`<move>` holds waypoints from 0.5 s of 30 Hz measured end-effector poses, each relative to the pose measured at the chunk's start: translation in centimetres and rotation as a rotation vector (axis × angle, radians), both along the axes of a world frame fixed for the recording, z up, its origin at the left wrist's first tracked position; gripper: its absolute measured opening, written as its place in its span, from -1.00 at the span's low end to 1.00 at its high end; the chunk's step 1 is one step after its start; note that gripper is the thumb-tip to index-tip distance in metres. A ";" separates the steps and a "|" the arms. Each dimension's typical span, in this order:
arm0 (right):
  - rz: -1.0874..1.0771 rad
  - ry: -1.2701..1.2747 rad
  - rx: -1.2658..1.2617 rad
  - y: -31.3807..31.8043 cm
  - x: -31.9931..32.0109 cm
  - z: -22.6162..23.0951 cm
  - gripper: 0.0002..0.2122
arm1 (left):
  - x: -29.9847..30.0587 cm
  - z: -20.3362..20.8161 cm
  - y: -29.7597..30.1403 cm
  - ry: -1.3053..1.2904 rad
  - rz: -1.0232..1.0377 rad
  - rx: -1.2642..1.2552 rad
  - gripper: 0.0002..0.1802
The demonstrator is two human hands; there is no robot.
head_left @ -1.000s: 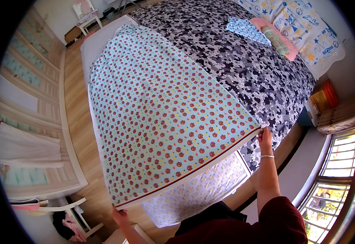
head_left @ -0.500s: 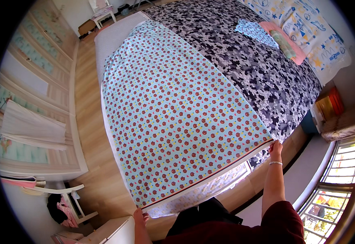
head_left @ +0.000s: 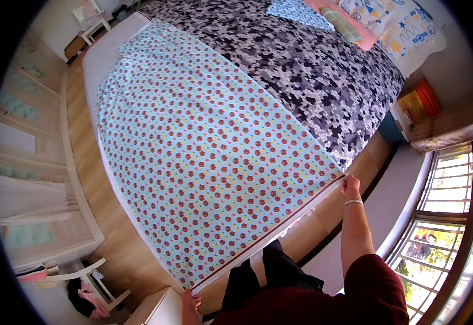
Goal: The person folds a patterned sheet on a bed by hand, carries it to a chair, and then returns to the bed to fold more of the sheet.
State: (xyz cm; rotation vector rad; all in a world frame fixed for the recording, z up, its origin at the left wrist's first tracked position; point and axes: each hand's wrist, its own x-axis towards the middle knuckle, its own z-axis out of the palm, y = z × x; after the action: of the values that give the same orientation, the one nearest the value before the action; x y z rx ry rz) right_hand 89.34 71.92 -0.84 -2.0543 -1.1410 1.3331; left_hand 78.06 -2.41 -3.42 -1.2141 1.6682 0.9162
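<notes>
A light blue sheet printed with brown bear heads stretches over the left part of the bed, its near edge pulled out toward me. That edge carries a dark stripe and a white border. My left hand, low in the picture, grips the sheet's near left corner. At the near right corner my right hand is closed on the sheet, with a bracelet on the wrist. Between the hands the edge runs fairly straight and taut. At the far end the sheet lies rumpled.
A black, grey and white patterned bed cover lies to the right, with pillows at its far side. Left are wooden flooring and a wardrobe. A white chair with clothes stands near left; a barred window is at right.
The view has shifted, so the bed sits farther left and higher. Both hands still hold the sheet corners; the near edge now hides most of the pale patterned cloth below it.
</notes>
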 end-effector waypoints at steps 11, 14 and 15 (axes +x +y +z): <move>0.199 0.009 -0.040 0.0 -0.8 -4.3 -0.84 | -0.8 0.5 2.5 -0.013 0.113 -0.132 -0.68; 0.521 -0.286 0.165 1.0 0.2 -6.2 -0.74 | -1.1 0.6 3.3 -0.031 0.141 -0.141 -0.69; 0.652 -0.394 0.182 1.0 -0.3 -6.1 -0.72 | -0.9 0.6 3.2 -0.030 0.144 -0.136 -0.69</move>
State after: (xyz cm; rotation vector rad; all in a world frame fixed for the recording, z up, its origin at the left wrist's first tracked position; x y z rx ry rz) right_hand 89.02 72.95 -6.94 -1.9299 -2.1545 1.0307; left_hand 77.18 0.77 -2.87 -1.4483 1.6577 0.8773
